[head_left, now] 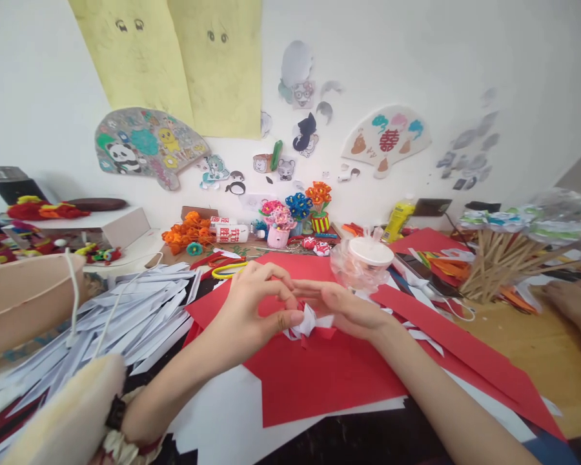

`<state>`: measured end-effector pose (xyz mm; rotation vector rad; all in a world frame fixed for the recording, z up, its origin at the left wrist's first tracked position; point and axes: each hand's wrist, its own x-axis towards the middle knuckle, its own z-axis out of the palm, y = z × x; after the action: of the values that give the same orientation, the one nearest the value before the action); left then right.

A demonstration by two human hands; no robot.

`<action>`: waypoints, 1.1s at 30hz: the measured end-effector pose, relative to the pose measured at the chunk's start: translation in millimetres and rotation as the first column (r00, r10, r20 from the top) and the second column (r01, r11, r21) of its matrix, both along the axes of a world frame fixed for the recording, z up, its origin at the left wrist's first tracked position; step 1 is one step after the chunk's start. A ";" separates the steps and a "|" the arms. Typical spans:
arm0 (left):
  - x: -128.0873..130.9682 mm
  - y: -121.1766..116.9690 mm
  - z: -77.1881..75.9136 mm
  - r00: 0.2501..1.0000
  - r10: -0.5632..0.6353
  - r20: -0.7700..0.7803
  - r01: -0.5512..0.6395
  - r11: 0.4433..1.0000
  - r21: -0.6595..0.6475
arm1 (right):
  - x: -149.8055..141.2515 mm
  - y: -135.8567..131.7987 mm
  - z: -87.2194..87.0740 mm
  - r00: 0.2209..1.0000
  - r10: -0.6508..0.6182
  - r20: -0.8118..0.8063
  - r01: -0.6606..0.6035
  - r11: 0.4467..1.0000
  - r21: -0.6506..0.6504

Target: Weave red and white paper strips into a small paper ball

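A small piece of folded white and red paper point(308, 321) is between my two hands, over the red sheets. My left hand point(254, 300) comes from the left with its fingers curled, the thumb tip against the white part of the folded paper. My right hand point(351, 309) is cupped round its far and right side, with long fingers reaching toward my left fingertips. Some right fingertips are hidden behind the paper. Under both hands lie red paper sheets point(319, 381), with white sheets point(217, 413) beneath.
Folded white paper strips point(145, 310) are heaped on the left beside a beige container point(24, 300). Yellow-handled scissors point(227, 270), a lidded plastic cup point(368, 255) and flower pots point(277, 232) stand beyond. At right, another person's hand point(574, 307) rests near bundled brown sticks point(489, 274).
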<state>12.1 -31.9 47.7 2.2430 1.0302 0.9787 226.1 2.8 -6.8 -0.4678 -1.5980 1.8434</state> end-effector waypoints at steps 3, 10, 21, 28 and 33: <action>1.2 0.0 0.5 0.999 0.024 -0.040 -0.026 0.998 -0.054 | -3.2 -2.0 -1.6 1.000 0.014 -0.014 -0.015 0.999 -0.046; 8.4 -7.4 -0.2 0.996 0.046 -0.082 -0.053 0.995 -0.087 | -17.6 -6.4 -13.3 0.984 0.169 -0.059 -0.176 0.973 -0.148; 15.9 -15.9 5.9 0.974 0.167 -0.151 -0.185 0.976 -0.116 | -16.4 -5.6 -12.6 0.991 0.127 -0.029 -0.130 0.983 -0.126; 15.6 -17.3 7.9 0.994 0.091 -0.058 -0.101 0.973 -0.207 | -17.3 -7.0 -8.7 0.991 0.124 -0.048 -0.130 0.980 -0.151; 13.5 -17.8 12.4 0.998 -0.032 0.045 0.041 0.973 -0.226 | -16.7 -8.1 -12.9 0.988 0.142 -0.056 -0.149 0.979 -0.137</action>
<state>25.5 -49.8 60.1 2.0398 1.0243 0.8417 209.3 -5.4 -19.7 -0.3752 -1.5125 2.0713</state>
